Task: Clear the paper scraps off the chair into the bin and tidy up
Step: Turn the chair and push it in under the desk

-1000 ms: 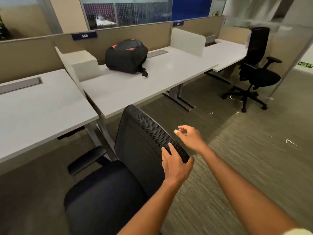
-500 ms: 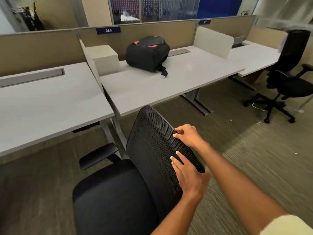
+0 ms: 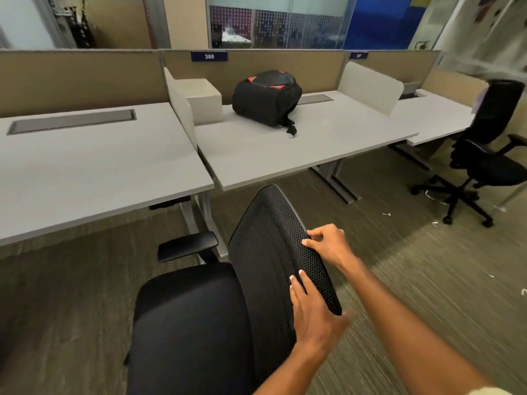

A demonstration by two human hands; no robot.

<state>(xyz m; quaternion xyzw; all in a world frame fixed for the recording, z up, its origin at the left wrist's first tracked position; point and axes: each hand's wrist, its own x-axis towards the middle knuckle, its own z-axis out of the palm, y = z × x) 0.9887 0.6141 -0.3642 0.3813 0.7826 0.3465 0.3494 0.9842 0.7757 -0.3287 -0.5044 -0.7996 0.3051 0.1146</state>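
A black office chair point(image 3: 196, 320) with a mesh backrest point(image 3: 273, 240) stands in front of me, its dark seat bare of scraps. My left hand point(image 3: 313, 312) grips the lower near edge of the backrest. My right hand point(image 3: 328, 243) holds the backrest's top edge a little farther along, fingers curled over the rim. Small white paper scraps point(image 3: 386, 214) lie on the carpet to the right. No bin shows in this view.
Grey desks point(image 3: 85, 166) with beige dividers run across ahead; a black backpack point(image 3: 266, 96) lies on the middle desk. A second black office chair point(image 3: 484, 155) stands at the right. An armrest point(image 3: 186, 246) juts out at the chair's left.
My right hand, which hovered beside the backrest, has come down and gripped its top edge. The chair has turned and shifted relative to the desks, and my view has swung left.
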